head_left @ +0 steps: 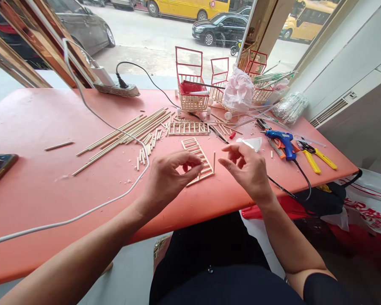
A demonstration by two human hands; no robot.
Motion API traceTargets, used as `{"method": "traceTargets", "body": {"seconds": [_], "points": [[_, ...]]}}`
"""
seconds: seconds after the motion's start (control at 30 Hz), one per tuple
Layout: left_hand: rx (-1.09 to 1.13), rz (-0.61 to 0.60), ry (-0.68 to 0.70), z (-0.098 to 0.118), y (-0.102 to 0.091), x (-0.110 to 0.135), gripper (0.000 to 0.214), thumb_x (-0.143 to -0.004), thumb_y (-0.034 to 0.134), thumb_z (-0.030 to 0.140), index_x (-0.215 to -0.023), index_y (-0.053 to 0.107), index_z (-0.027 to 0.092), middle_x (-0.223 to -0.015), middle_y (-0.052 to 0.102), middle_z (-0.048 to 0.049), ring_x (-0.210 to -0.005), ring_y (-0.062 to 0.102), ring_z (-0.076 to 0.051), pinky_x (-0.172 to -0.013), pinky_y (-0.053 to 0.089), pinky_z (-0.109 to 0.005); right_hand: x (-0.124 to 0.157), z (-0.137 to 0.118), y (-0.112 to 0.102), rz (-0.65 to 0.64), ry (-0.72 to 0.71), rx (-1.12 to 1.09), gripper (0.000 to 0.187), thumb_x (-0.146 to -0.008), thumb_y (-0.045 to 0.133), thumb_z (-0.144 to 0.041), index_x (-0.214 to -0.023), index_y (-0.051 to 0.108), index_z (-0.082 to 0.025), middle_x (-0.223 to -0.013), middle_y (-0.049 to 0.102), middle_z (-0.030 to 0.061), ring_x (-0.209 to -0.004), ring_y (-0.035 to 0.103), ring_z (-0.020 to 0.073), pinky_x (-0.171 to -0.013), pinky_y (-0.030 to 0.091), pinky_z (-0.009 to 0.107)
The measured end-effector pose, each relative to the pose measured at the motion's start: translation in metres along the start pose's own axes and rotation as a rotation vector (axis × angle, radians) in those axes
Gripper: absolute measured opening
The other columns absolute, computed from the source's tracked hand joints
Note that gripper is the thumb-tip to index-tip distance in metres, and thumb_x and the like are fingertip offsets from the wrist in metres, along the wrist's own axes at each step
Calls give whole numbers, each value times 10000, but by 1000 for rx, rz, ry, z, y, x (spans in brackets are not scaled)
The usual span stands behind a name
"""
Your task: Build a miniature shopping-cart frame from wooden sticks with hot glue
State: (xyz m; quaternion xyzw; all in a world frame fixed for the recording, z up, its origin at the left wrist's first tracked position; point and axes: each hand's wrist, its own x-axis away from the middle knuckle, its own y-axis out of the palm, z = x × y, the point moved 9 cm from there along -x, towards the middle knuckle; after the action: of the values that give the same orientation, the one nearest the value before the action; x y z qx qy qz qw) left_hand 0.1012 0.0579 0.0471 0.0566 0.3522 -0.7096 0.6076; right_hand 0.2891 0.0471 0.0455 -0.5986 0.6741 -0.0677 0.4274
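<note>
A small ladder-like frame of wooden sticks (206,163) lies flat near the front of the table, between my hands. One short stick (214,162) stands upright at its right corner. My left hand (174,171) hovers over the frame's left side, thumb and forefinger pinched together. Whatever may be in that pinch is too small to make out. Just right of the upright stick is my right hand (246,169), its thumb and curled fingers apart with nothing between them. Behind the first frame lies a second stick frame (189,128).
Long sticks (136,129) and cut pieces (149,148) lie left of centre. Small stick-built carts (192,99) stand at the back. A blue glue gun (282,142) and yellow-handled pliers (317,159) lie right. A white cable (114,201) crosses the left; a phone (0,167) sits there.
</note>
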Motion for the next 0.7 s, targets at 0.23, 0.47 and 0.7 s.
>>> {"method": "traceTargets", "body": {"seconds": [0.23, 0.47, 0.7], "points": [[-40, -41, 15, 1, 3, 0, 113, -829, 661, 83, -766, 715, 160, -687, 720, 31, -614, 612, -76, -606, 478, -159, 0, 17, 40, -263, 15, -31, 184, -920, 755, -339, -901, 672, -176, -776, 646, -18, -649, 534, 113, -662, 421, 252], [-68, -93, -2, 0, 4, 0, 115, -853, 663, 118, -765, 715, 170, -689, 719, 33, -618, 606, -81, -607, 457, -171, 4, 16, 47, -295, -31, 26, 200, -943, 710, -269, -788, 616, -185, -743, 631, -22, -630, 485, 113, -663, 371, 254], [-104, -171, -38, -5, 12, 1, 123, -858, 663, 177, -744, 709, 186, -710, 731, 21, -617, 598, -99, -609, 444, -199, 7, 17, 49, -323, -18, 20, 224, -952, 679, -267, -763, 583, -196, -722, 618, -19, -622, 483, 125, -648, 370, 260]]}}
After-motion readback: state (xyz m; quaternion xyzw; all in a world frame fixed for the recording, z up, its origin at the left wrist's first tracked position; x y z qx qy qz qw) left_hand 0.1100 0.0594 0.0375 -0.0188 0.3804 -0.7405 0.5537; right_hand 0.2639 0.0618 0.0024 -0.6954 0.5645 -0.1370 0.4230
